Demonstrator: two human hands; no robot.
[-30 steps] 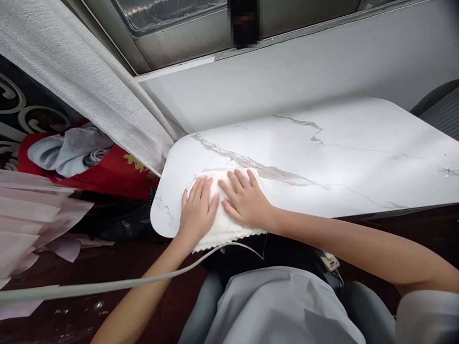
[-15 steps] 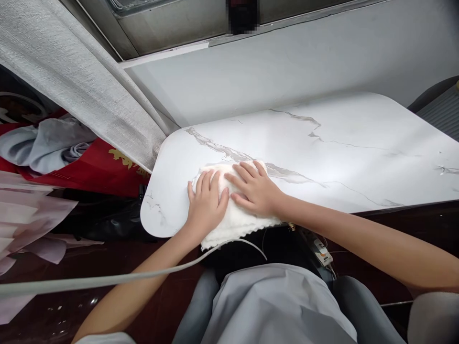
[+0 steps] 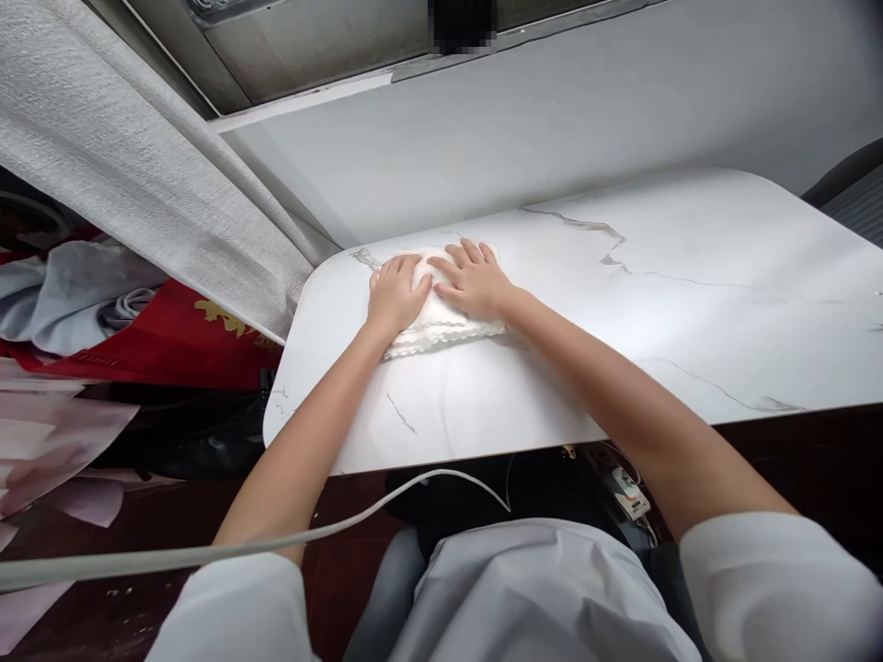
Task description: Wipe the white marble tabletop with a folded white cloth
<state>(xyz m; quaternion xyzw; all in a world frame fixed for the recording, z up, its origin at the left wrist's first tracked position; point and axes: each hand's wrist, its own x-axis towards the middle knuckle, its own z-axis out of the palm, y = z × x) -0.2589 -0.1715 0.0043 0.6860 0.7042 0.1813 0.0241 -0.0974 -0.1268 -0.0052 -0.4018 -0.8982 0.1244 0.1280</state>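
Note:
A folded white cloth with a scalloped edge lies on the white marble-patterned table, toward its far side. My left hand rests on the cloth's left part, fingers pointing away from me and thumb spread to the right. On the right part lies my right hand, flat with fingers apart, angled to the left. Both palms press down on the fabric and cover much of it. The two hands are close together but not touching.
A pale curtain hangs by the table's left end. Beyond it is a red bag with grey fabric on top. A light cable crosses in front of me. A power strip sits below the table edge.
Both hands have slid the cloth away from me, from the table's near edge toward the wall. The arms are stretched further out, and the cloth no longer hangs over the near edge.

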